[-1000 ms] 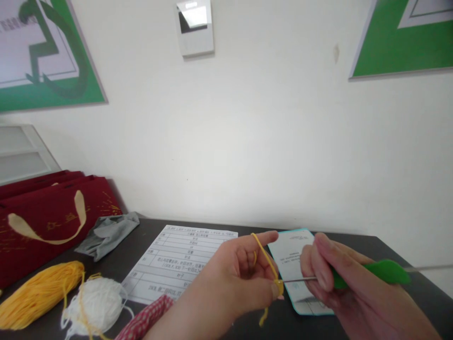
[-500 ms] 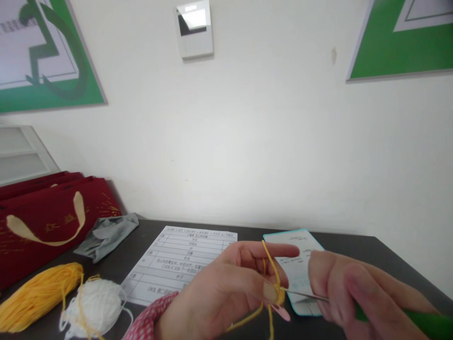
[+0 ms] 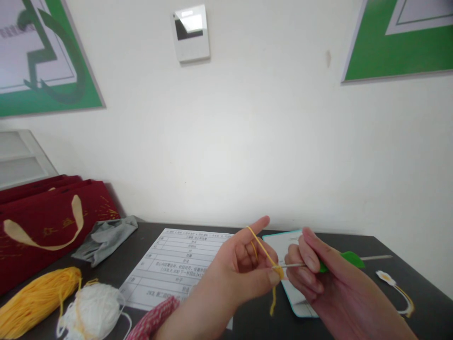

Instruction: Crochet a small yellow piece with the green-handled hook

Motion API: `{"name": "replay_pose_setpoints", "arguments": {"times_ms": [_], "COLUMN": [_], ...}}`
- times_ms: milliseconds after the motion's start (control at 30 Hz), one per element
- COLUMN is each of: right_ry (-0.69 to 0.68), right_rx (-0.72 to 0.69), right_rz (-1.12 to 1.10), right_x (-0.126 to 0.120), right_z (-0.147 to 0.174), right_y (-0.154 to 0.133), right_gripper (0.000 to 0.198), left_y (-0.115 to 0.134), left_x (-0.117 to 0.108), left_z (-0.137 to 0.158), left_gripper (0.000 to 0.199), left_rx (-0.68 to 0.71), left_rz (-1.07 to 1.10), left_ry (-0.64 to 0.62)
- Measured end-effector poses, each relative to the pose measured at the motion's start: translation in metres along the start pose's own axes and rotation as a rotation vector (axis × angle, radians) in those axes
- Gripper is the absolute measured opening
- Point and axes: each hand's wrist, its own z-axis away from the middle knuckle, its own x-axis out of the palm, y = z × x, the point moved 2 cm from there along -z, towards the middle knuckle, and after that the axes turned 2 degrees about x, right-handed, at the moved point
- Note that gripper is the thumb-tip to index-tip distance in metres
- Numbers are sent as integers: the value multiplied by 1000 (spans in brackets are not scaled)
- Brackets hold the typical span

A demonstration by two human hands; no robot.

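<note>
Between the thumb and fingers of my left hand point(image 3: 244, 269) is a small yellow crochet piece point(image 3: 279, 272). Yellow yarn point(image 3: 262, 246) runs from it up over my raised index finger, and a short tail hangs below. My right hand point(image 3: 311, 264) is closed around a crochet hook point(image 3: 352, 259) with a green grip. The hook's thin metal shaft points left, and its tip meets the yellow piece; the exact loop it sits in is too small to tell.
A printed sheet point(image 3: 170, 264) and a teal-edged card point(image 3: 295, 302) lie behind my hands. At left are an orange-yellow yarn skein point(image 3: 38, 300), a white yarn ball point(image 3: 94, 311), grey cloth point(image 3: 106, 238) and red bags point(image 3: 53, 222). A small white-and-yellow crocheted item point(image 3: 386, 277) lies at right.
My right hand has turned palm-up and moved left and up, bringing more of the green-gripped hook into sight. My left hand has tilted, its index finger pointing higher. The crocheted item at right has come into view.
</note>
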Motion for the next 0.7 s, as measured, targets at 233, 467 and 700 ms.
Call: {"name": "replay_pose_setpoints", "arguments": {"times_ms": [233, 467, 700], "right_ry": [25, -8, -226], "right_rx": [-211, -794, -1645], "right_rz": [190, 832, 1664], "right_x": [4, -3, 3], "right_z": [6, 16, 20], "right_y": [-8, -5, -7], "right_gripper": [49, 49, 35], "left_y": [3, 0, 6], "left_x": [8, 11, 5], "left_z": [1, 0, 3], "left_gripper": [91, 108, 89], "left_rx": [68, 81, -202], "left_rz": [-147, -147, 1], "left_ry": [56, 206, 66]}}
